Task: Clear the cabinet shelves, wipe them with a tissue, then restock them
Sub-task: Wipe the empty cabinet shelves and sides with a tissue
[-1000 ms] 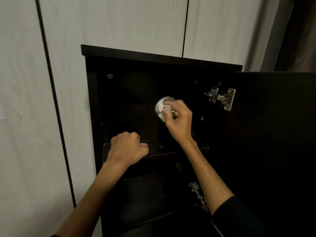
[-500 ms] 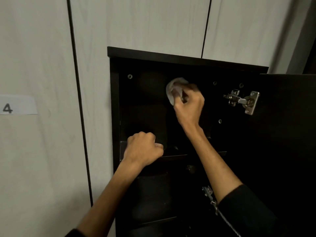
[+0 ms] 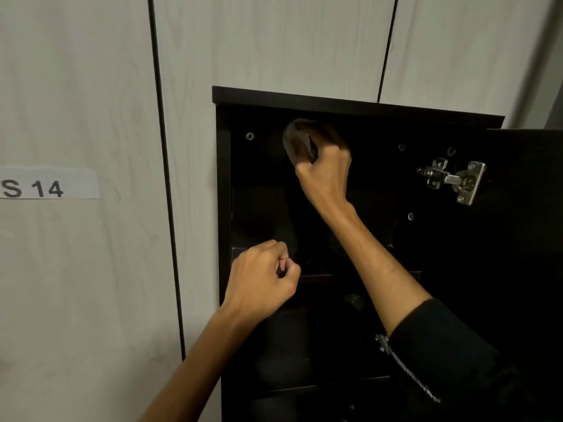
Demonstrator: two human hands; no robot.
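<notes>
A: Two hands are at the cabinet (image 3: pixel 356 102), both inside its open front. The right hand (image 3: pixel 324 169) is up in the top compartment, just below the cabinet's top panel, with its fingers curled round a crumpled tissue (image 3: pixel 297 144) and pressing it to the back wall.

B: And the left hand (image 3: pixel 262 284)?

A: Lower, at the front edge of the shelf (image 3: pixel 313 277) under that compartment. Its fingers are curled into a loose fist. Whether it grips the shelf edge or holds nothing, I cannot tell.

B: Anything on the shelves?

A: None that I can make out; the interior is very dark. I judge the clearing done and the wiping under way.

B: How should the wiping go?

A: Keep the tissue flat under the fingers so it does not ball up, work from the top of the cabinet downward so dust falls onto surfaces not yet wiped, and reach into the corners. Stay wide of the hinge (image 3: pixel 454 179) on the cabinet's right side, where thin tissue could snag and tear.
</notes>
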